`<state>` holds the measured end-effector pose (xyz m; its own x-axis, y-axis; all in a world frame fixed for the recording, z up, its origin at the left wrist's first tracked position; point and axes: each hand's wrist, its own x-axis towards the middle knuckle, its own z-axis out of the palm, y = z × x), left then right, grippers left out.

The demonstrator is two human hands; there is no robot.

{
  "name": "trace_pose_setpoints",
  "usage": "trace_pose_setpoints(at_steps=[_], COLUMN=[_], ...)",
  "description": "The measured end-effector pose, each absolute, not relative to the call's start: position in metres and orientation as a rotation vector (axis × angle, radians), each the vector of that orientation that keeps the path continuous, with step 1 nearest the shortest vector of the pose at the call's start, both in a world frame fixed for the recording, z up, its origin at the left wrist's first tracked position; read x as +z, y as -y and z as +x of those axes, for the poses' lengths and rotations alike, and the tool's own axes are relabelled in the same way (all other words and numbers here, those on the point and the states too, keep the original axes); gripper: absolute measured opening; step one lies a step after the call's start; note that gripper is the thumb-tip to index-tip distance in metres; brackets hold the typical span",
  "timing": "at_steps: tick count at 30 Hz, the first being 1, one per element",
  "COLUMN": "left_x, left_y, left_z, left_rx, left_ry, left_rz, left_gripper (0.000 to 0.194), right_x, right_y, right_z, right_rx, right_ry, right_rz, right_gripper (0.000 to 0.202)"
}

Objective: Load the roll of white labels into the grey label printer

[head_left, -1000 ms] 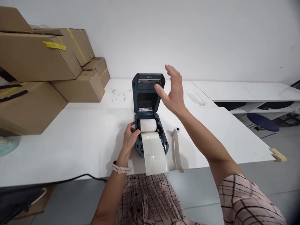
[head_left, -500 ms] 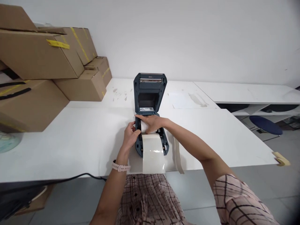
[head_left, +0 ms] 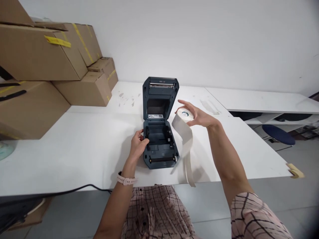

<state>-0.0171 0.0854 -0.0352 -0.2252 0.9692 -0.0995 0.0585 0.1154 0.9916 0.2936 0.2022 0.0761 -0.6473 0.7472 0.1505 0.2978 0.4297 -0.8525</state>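
A dark grey label printer [head_left: 159,147] stands on the white table with its lid [head_left: 160,96] raised, and its roll bay shows bare inside. My left hand [head_left: 138,143] grips the printer's left edge, thumb over the rim and fingers against the side. To the right of the printer my right hand [head_left: 196,114] holds a roll of labels [head_left: 184,114], fingers and thumb around its upper part. The roll is tilted, so its core faces up. A loose length of its strip hangs down toward the table. Below it, another pale strip [head_left: 188,169] lies over the table's front edge.
Cardboard boxes [head_left: 42,53] are stacked at the left on the white table [head_left: 99,152]. A black cable [head_left: 82,187] runs along the front edge. At the right are a blue stool [head_left: 277,134] and a yellowish pad [head_left: 295,170] on the table corner.
My right hand has lifted the label roll out of the printer and moved it right, its strip no longer lying across the printer's front. My left hand has stayed at the printer's left edge.
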Motion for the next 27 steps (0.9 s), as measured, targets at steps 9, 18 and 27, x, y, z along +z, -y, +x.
trace_pose_setpoints(at_steps=[9,18,27], left_x=[-0.034,-0.038,-0.031], left_y=[-0.086,-0.088,-0.087], left_z=[-0.017,-0.018,-0.014], left_rx=[1.284,1.290,1.308], left_ry=[-1.472,-1.451,-1.484], left_rz=[1.049,1.023,1.000], left_gripper=[0.063,0.067,0.071], right_x=[0.002,0.006,-0.020], right_y=[-0.227,-0.188,-0.127], right_z=[0.288,0.330,0.330], right_rx=[1.285,1.424,1.505], right_ry=[2.067,1.918,1.928], right_rz=[-1.046,-1.073,-1.112], right_gripper=[0.113,0.105,0.051])
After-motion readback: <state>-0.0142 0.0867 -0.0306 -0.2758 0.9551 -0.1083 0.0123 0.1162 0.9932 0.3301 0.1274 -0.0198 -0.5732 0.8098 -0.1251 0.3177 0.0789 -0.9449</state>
